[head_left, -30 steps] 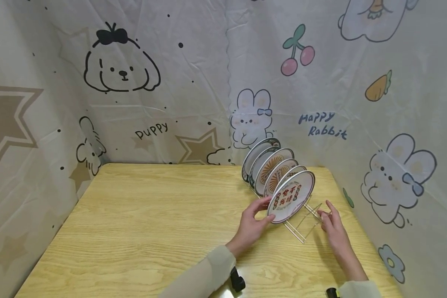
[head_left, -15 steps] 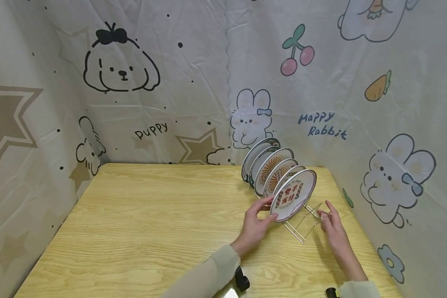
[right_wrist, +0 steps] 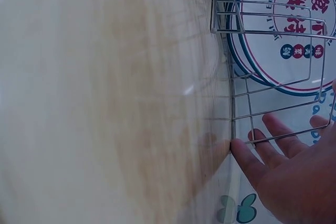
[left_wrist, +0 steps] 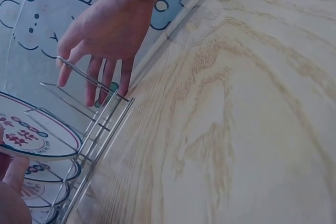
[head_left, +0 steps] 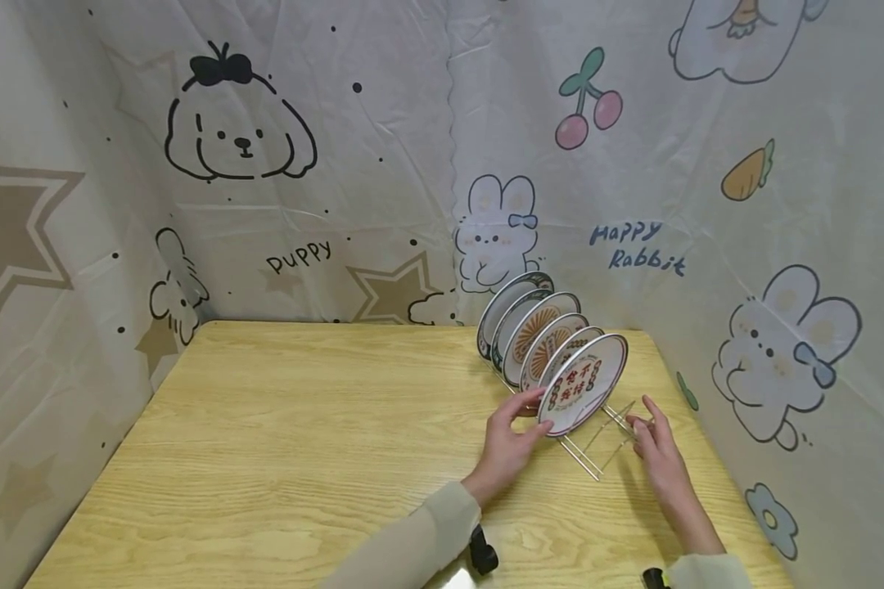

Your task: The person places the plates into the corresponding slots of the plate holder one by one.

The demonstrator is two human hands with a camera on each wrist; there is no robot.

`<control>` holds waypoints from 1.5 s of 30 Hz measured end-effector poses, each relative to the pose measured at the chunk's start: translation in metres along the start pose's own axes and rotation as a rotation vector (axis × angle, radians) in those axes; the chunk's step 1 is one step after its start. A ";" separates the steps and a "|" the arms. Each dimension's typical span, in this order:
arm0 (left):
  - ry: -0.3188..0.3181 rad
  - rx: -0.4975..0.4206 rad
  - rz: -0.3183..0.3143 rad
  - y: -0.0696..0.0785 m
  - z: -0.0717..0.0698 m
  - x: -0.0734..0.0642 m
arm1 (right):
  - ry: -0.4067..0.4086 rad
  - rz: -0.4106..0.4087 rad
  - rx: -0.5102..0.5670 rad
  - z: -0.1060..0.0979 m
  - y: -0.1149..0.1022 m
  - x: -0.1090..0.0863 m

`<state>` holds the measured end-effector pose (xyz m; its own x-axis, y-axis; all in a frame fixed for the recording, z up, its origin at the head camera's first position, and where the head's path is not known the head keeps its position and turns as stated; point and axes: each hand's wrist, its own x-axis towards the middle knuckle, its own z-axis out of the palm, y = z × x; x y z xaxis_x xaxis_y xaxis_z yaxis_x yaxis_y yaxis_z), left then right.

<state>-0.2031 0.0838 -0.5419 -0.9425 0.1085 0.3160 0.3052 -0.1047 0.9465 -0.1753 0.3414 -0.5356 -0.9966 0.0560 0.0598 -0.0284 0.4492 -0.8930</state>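
Observation:
My left hand [head_left: 507, 448] grips the left edge of a white plate [head_left: 584, 386] with red lettering, thumb on its face and fingers behind. The plate leans at the front of a row in a wire dish rack [head_left: 581, 460]. Several more plates [head_left: 525, 327] stand tilted behind it. At the rack's near right end, my right hand [head_left: 663, 458] pinches an upright wire between thumb and forefinger; the other fingers stretch loosely beside the rack [left_wrist: 107, 69]. In the right wrist view, the little finger touches the rack's lower corner.
The rack stands toward the right side of a wood-grain table [head_left: 287, 442]. A printed cloth [head_left: 383, 147] with cartoon animals hangs behind and on both sides, close to the right hand. Black wrist devices [head_left: 482, 552] show near the sleeves.
My left hand has shifted slightly right and up with the front plate, which sits closer to the plate behind it. The right hand and the rack have stayed in place.

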 end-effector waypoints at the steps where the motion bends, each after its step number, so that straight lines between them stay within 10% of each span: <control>1: 0.001 0.003 0.006 -0.001 0.001 0.000 | -0.001 0.002 -0.002 0.000 0.000 0.000; 45: -0.001 0.040 -0.031 -0.022 0.018 0.003 | -0.022 0.057 -0.021 0.000 0.001 0.001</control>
<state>-0.2099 0.1045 -0.5605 -0.9515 0.1119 0.2866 0.2812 -0.0618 0.9577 -0.1760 0.3418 -0.5362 -0.9981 0.0620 -0.0006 0.0294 0.4642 -0.8852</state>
